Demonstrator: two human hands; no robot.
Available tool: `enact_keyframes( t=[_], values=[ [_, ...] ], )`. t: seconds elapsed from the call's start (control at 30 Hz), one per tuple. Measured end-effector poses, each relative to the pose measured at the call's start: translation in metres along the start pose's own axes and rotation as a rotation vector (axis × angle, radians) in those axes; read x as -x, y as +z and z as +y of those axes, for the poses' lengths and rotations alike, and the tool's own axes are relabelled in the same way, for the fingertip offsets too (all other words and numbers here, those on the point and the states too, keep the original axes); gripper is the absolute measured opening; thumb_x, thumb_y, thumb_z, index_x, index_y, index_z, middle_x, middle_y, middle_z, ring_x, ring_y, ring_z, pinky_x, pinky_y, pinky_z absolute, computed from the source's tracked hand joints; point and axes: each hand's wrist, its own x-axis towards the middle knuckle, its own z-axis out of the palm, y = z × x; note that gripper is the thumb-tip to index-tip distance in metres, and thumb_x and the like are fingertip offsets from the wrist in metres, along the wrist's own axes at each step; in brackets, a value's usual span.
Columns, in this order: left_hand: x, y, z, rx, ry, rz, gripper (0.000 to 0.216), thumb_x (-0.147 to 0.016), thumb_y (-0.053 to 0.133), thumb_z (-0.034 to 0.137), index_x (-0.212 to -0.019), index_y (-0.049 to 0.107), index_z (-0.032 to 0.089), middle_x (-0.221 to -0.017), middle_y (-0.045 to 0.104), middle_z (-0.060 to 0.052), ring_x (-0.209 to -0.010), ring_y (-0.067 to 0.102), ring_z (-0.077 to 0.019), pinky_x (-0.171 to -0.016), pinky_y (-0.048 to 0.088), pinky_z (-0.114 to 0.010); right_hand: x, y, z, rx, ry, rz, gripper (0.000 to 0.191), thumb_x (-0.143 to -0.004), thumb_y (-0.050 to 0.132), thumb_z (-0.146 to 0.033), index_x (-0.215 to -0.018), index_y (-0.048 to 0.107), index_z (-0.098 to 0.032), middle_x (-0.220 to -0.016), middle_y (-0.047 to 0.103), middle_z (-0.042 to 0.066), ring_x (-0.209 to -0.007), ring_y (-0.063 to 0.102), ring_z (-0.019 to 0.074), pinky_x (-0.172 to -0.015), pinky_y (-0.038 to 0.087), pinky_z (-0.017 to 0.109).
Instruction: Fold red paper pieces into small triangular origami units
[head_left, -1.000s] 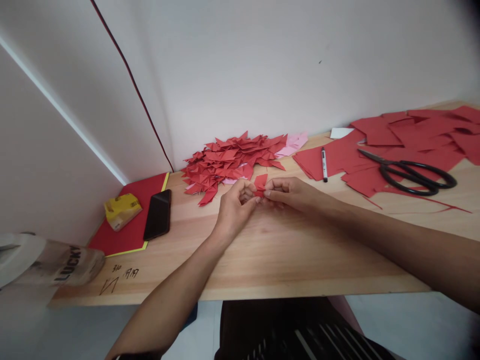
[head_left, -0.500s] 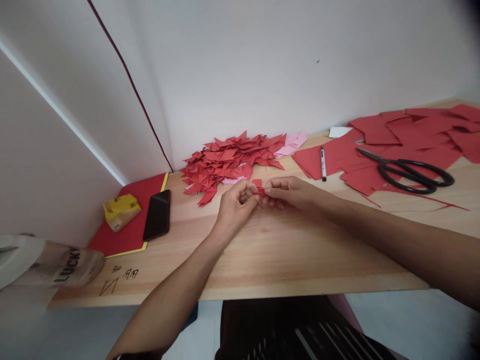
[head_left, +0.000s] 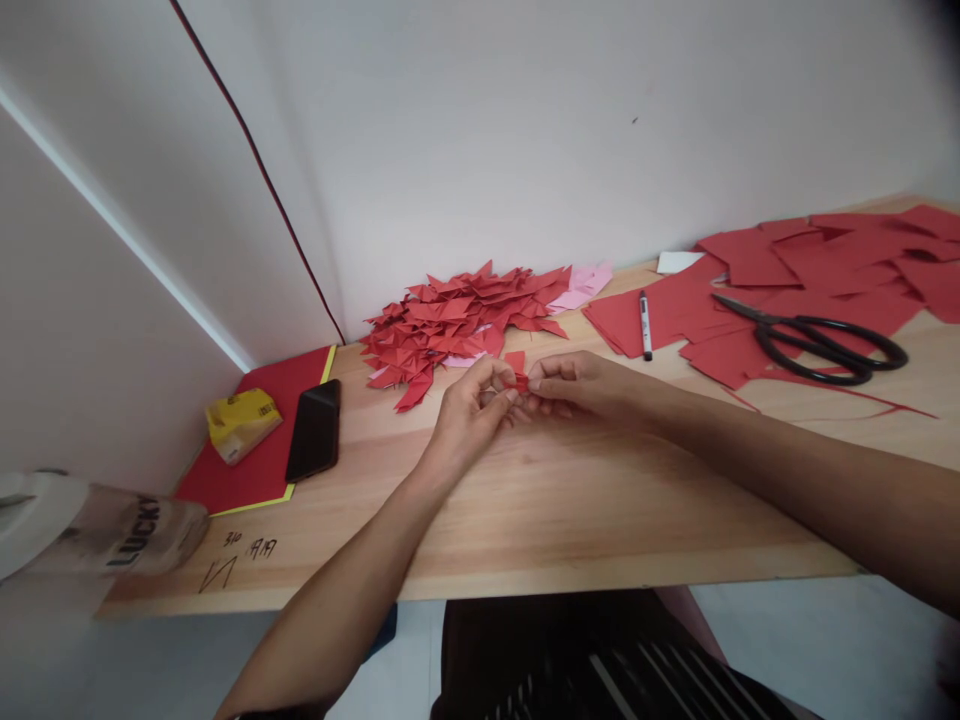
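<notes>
A small folded piece of red paper [head_left: 516, 364] is pinched between both hands above the middle of the table. My left hand [head_left: 476, 400] grips its left side between thumb and fingers. From the other side, my right hand [head_left: 570, 385] holds its right edge with thumb and forefinger. The fingers cover most of the lower part of the piece. Just behind the hands lies a heap of folded red paper pieces [head_left: 457, 315], with some pink paper [head_left: 585, 287] at its right edge.
Red paper sheets [head_left: 832, 265] spread over the right side, with black-handled scissors [head_left: 817, 345] and a marker [head_left: 646, 325] on them. At left are a phone [head_left: 313, 430], a yellow packet [head_left: 241, 425] on a red sheet, and a "LUCKY" bottle [head_left: 142, 530]. A wall stands behind.
Both hands keep their pinch on the red paper and stay in nearly the same place. The upper flap of the piece sits slightly higher and more tilted.
</notes>
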Motion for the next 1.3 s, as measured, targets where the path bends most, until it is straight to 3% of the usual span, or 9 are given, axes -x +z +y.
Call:
enact_keyframes(
  t=[0.7, 1.03, 1.3],
  values=[
    [-0.0025, -0.0007, -0.0022, 0.066, -0.036, 0.018, 0.019, -0.08, 0.067, 0.026, -0.087, 0.053, 0.015, -0.072, 0.062, 0.001, -0.059, 0.068, -0.013, -0.052, 0.054, -0.022, 0.005, 0.0017, -0.0079, -0.115, 0.061, -0.012, 0.031, -0.078, 0.069, -0.046, -0.077, 0.057, -0.018, -0.079, 0.066, 0.002, -0.06, 0.05, 0.0086, -0.053, 0.036, 0.024],
    [-0.0015, -0.0045, -0.0007, 0.106, -0.018, -0.052, 0.015, -0.08, 0.067, 0.021, -0.084, 0.055, 0.014, -0.073, 0.067, -0.002, -0.066, 0.071, -0.0156, -0.066, 0.059, -0.029, 0.0049, 0.0003, -0.0063, -0.358, 0.147, -0.046, 0.034, -0.072, 0.079, -0.044, -0.074, 0.059, -0.016, -0.077, 0.064, 0.002, -0.067, 0.054, 0.0101, -0.057, 0.036, 0.024],
    [-0.0018, -0.0058, -0.0059, 0.091, -0.029, -0.053, 0.015, -0.078, 0.068, 0.02, -0.082, 0.054, 0.016, -0.077, 0.067, -0.002, -0.068, 0.071, -0.0166, -0.07, 0.059, -0.033, 0.0054, -0.0006, -0.0094, -0.263, 0.155, -0.062, 0.032, -0.07, 0.079, -0.041, -0.072, 0.06, -0.016, -0.077, 0.064, 0.002, -0.065, 0.052, 0.0093, -0.055, 0.036, 0.024]
  ],
)
